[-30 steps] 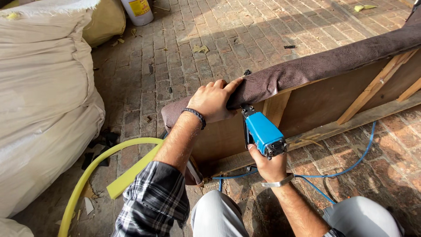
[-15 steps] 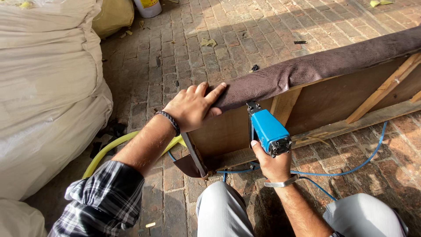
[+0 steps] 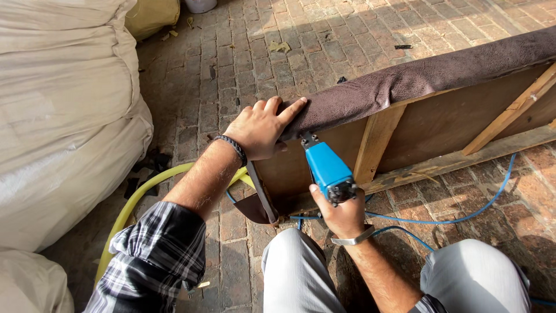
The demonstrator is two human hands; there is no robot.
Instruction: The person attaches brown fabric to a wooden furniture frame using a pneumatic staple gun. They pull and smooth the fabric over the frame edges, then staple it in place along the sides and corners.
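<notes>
My left hand (image 3: 262, 128) lies flat and released on the brown fabric (image 3: 405, 78), fingers spread, pressing it over the top edge of the wooden frame (image 3: 440, 124) at its near end. My right hand (image 3: 343, 213) is clenched round the grip of the blue stapler (image 3: 327, 169), whose nose touches the frame's inner face just under the fabric's edge, right below my left thumb. The frame stands on edge on the brick floor (image 3: 255, 52), with the fabric draped along its whole top. A thin blue hose (image 3: 469, 215) runs from the stapler across the floor beside my right knee. A yellow hose (image 3: 136, 200) curves under my left forearm. Big pale sacks (image 3: 63, 116) sit at the floor's left edge; what fills them I cannot tell.
</notes>
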